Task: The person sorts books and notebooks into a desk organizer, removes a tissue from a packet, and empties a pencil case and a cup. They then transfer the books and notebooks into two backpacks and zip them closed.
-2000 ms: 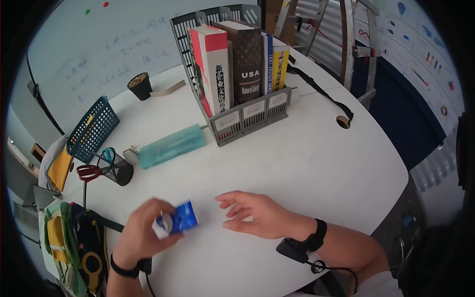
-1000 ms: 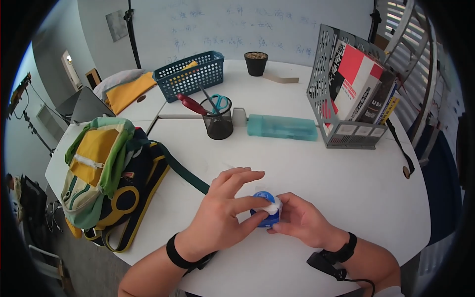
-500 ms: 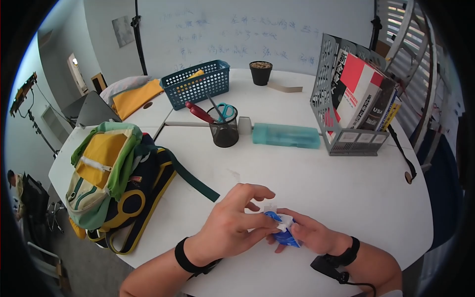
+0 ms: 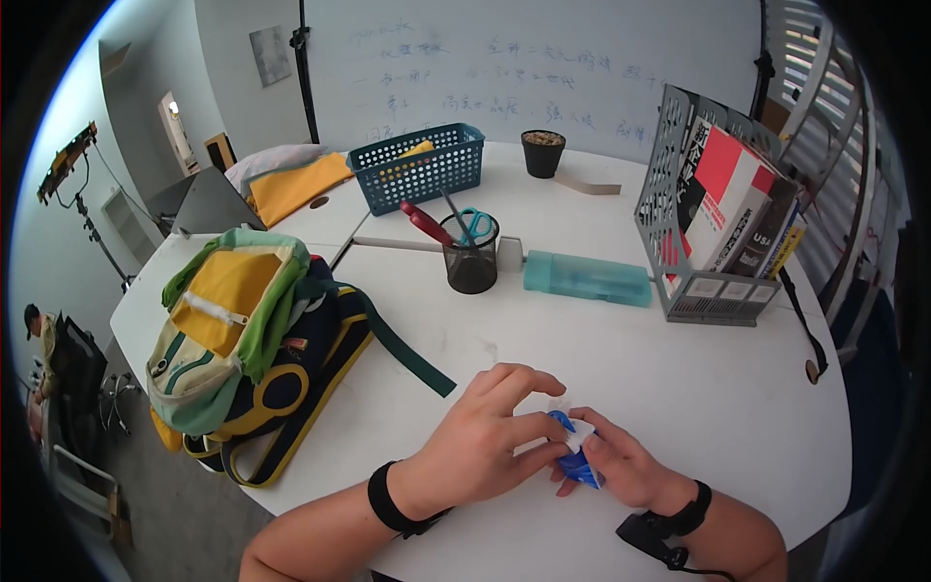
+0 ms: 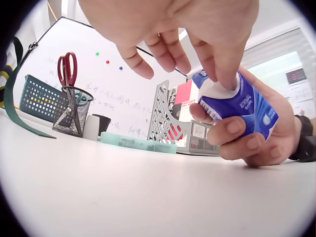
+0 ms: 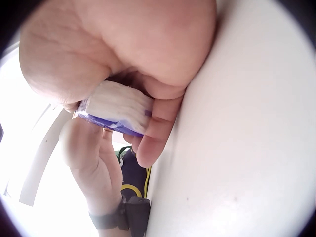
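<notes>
A small blue and white tissue pack (image 4: 580, 469) is held low over the table, near its front edge. The right hand (image 4: 626, 468) grips it from the right, fingers curled beneath it in the left wrist view, where the pack (image 5: 243, 109) shows its white opening. The left hand (image 4: 485, 438) reaches in from the left, its thumb and index finger pinching at the white tissue in the opening; its other fingers are spread. In the right wrist view the folded white stack (image 6: 117, 101) shows inside the blue wrapper, against the right palm.
A green and yellow backpack (image 4: 242, 339) lies on the left, its dark strap reaching toward the left hand. Behind are a mesh pen cup (image 4: 471, 267), a teal case (image 4: 587, 278), a blue basket (image 4: 417, 173), a plant pot (image 4: 543, 155) and a grey book rack (image 4: 713, 299).
The right hand has come to grip the pack, which the left hand alone held at first. The left hand now pinches at its opening. The head view has swung left, bringing the backpack fully in.
</notes>
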